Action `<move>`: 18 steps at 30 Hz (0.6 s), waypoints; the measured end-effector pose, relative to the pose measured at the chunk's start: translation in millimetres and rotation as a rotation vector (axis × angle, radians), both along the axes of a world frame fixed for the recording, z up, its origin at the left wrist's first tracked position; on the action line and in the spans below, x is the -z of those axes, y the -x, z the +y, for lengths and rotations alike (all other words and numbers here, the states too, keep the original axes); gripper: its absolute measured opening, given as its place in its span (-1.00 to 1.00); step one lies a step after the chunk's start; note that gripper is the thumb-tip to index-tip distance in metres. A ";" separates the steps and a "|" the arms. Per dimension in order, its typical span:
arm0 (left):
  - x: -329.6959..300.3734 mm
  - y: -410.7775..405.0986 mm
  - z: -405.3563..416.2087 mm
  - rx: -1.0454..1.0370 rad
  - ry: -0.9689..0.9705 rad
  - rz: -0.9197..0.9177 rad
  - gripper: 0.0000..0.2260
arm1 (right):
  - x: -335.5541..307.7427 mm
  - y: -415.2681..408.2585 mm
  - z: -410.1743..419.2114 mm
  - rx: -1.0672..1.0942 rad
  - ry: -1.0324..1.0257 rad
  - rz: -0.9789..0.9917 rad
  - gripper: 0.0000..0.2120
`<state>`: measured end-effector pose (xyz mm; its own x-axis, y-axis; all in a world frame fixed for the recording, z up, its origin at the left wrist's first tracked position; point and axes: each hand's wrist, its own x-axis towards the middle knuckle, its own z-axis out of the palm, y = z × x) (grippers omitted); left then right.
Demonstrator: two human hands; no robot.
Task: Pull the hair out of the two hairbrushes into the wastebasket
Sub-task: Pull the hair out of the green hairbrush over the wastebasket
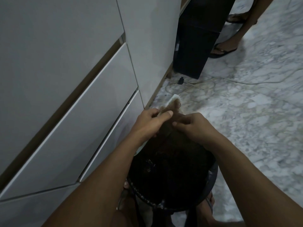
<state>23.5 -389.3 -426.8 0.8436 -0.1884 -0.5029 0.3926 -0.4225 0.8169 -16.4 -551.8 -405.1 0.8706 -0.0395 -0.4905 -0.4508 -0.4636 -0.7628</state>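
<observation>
A pale hairbrush [173,102] pokes out beyond my fingers, its head matted with brownish hair [177,106]. My left hand [150,123] grips the brush from the left, thumb laid across it. My right hand [191,126] pinches at the hair on the brush's right side with closed fingertips. Both hands hover over the far rim of a dark round wastebasket [211,179] lined with a black bag, its inside too dark to read. Only one hairbrush is in view.
White drawer fronts [73,112] stand close on the left. A black box [193,51] sits at the cabinet's far corner, with a pale cable [196,84] looped on the marble floor. Another person's sandalled feet [224,48] stand at the back right. My own feet flank the basket.
</observation>
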 end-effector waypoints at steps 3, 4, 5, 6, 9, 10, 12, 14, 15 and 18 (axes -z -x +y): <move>5.2 -0.8 1.4 -0.085 -0.037 -0.066 -0.69 | 1.5 -0.8 -1.1 -0.074 0.058 0.027 -0.85; 6.1 -1.3 1.7 -0.114 -0.047 -0.079 -0.71 | 1.1 -0.6 -1.4 -0.093 0.063 0.035 -0.83; 6.9 -1.8 1.9 -0.141 -0.052 -0.086 -0.72 | 0.4 -0.4 -2.1 -0.109 0.064 0.043 -0.83; 6.9 -2.4 2.2 -0.161 -0.052 -0.089 -0.72 | 0.4 -0.5 -3.3 -0.120 0.057 0.050 -0.83; 4.9 -5.4 3.8 -0.221 -0.041 -0.087 -0.76 | -2.9 -0.5 -5.5 -0.150 0.020 0.076 -0.83; 4.0 -6.1 4.1 -0.240 -0.036 -0.086 -0.78 | -3.6 -0.9 -6.1 -0.161 0.011 0.085 -0.83; 2.1 -5.9 4.1 -0.258 -0.022 -0.093 -0.78 | -4.5 -1.6 -6.7 -0.185 0.011 0.103 -0.84; 2.3 -4.6 3.0 -0.234 -0.025 -0.097 -0.77 | -4.6 -1.2 -6.7 -0.222 0.044 0.121 -0.84; 3.2 -3.9 2.4 -0.206 -0.045 -0.102 -0.77 | -3.9 -0.8 -6.9 -0.236 0.063 0.125 -0.85; 6.1 -2.1 1.4 -0.113 -0.094 -0.114 -0.75 | -1.0 0.4 -9.3 -0.209 0.046 0.107 -0.79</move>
